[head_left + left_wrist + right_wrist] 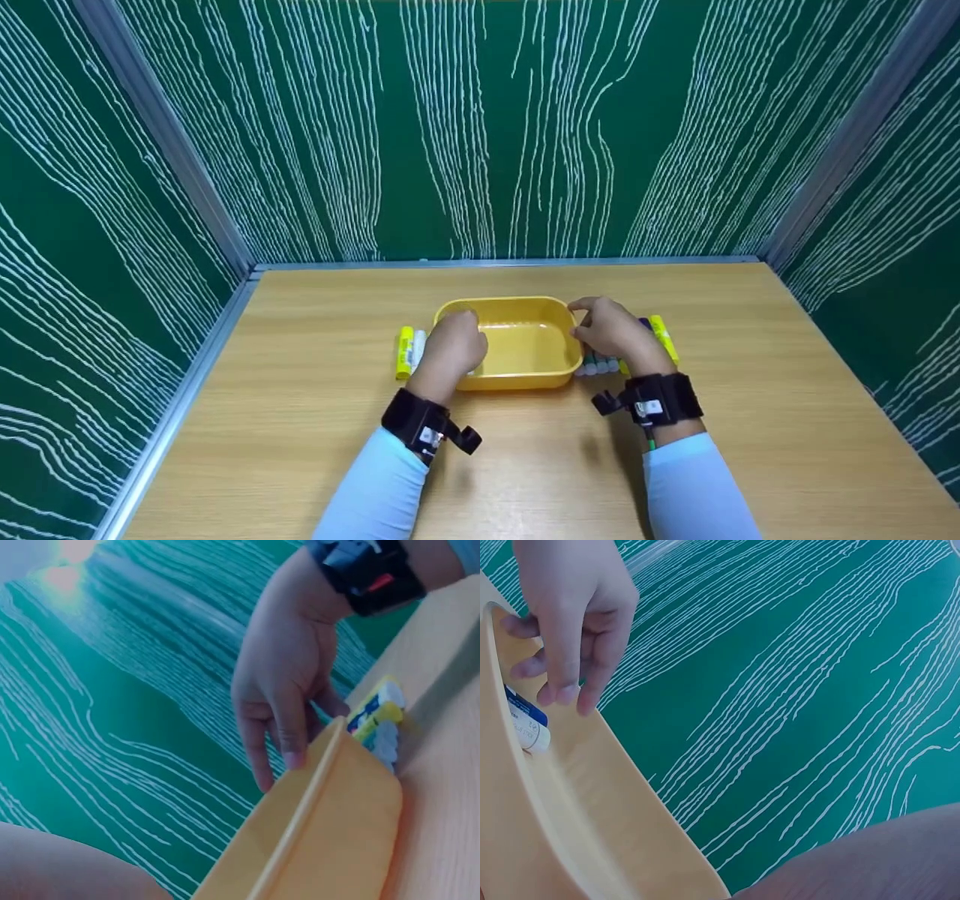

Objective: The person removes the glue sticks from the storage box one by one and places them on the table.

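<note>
A yellow plastic tray (525, 301) sits on the table. My left hand (456, 345) is over its left end; in the right wrist view that hand's fingers (567, 694) hang loosely inside the tray, pinching nothing visible. Just below them, a blue-and-white stick (529, 731), like a glue stick, lies in the tray. The fingertips of my right hand (616, 330) touch the rim at the tray's right end, and its other fingers are partly hidden. Several capped sticks (600, 365) lie beside the tray under that hand; a yellow stick (664, 339) lies farther right.
Left of the tray lie a yellow stick (404, 352) and a white stick (418, 349), side by side. The wooden table (525, 465) ends at a metal strip (510, 262) along green panels (510, 150) with white wavy lines. Both wrists wear black bands.
</note>
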`<state>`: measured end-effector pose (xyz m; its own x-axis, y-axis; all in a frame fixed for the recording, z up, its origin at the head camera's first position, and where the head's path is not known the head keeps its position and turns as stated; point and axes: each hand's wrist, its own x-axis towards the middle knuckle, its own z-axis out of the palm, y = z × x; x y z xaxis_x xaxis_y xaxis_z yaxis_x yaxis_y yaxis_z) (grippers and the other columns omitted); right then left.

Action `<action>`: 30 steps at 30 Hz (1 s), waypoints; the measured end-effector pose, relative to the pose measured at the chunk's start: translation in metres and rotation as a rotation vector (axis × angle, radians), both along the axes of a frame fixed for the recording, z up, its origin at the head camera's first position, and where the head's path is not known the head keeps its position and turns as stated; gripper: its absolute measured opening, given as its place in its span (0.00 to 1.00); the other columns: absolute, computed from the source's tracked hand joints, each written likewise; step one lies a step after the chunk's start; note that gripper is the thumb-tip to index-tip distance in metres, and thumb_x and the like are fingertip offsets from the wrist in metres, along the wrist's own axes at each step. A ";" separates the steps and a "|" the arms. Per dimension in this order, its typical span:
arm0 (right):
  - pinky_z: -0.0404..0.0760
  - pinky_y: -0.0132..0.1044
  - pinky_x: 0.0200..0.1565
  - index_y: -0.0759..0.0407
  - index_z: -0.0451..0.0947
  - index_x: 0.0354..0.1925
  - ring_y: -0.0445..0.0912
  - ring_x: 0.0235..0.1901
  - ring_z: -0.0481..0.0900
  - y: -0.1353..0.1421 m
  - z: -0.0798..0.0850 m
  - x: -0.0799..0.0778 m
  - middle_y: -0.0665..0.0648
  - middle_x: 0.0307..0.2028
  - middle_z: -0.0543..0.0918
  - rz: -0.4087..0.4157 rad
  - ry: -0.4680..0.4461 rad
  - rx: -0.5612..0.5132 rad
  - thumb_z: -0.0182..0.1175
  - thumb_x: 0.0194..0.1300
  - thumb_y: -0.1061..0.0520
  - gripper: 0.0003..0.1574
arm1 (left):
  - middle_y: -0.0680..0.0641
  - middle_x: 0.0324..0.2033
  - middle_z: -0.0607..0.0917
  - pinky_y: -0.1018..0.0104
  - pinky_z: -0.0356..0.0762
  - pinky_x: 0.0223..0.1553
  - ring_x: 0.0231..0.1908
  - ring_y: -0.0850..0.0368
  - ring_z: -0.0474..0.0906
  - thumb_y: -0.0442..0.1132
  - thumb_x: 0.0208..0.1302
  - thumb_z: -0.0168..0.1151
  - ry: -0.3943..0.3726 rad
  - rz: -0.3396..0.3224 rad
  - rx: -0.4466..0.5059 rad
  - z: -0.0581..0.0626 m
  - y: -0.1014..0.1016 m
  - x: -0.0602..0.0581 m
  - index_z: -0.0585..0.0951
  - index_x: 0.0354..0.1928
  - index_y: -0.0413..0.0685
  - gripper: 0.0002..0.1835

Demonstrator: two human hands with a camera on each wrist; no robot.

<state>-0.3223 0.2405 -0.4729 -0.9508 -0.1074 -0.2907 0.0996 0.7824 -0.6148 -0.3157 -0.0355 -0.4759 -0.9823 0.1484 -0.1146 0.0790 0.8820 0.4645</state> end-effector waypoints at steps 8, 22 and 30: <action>0.89 0.38 0.42 0.62 0.69 0.84 0.53 0.41 0.87 0.000 0.001 0.001 0.66 0.50 0.90 0.009 0.003 -0.005 0.64 0.84 0.60 0.37 | 0.40 0.50 0.92 0.51 0.90 0.56 0.45 0.48 0.86 0.22 0.77 0.59 0.068 -0.042 -0.069 -0.007 0.000 0.003 0.87 0.58 0.37 0.15; 0.88 0.37 0.41 0.63 0.69 0.84 0.52 0.41 0.87 0.001 0.000 0.001 0.66 0.51 0.90 0.025 0.019 0.004 0.64 0.84 0.59 0.37 | 0.41 0.46 0.91 0.54 0.89 0.49 0.41 0.49 0.82 0.29 0.67 0.76 0.045 -0.027 0.005 -0.022 -0.002 -0.004 0.86 0.58 0.37 0.18; 0.87 0.37 0.41 0.62 0.70 0.84 0.52 0.42 0.86 0.001 -0.002 -0.001 0.66 0.51 0.89 0.022 0.017 0.020 0.64 0.84 0.59 0.36 | 0.44 0.40 0.86 0.61 0.78 0.37 0.37 0.48 0.81 0.34 0.73 0.73 -0.035 -0.027 -0.002 -0.024 0.001 -0.005 0.86 0.56 0.39 0.14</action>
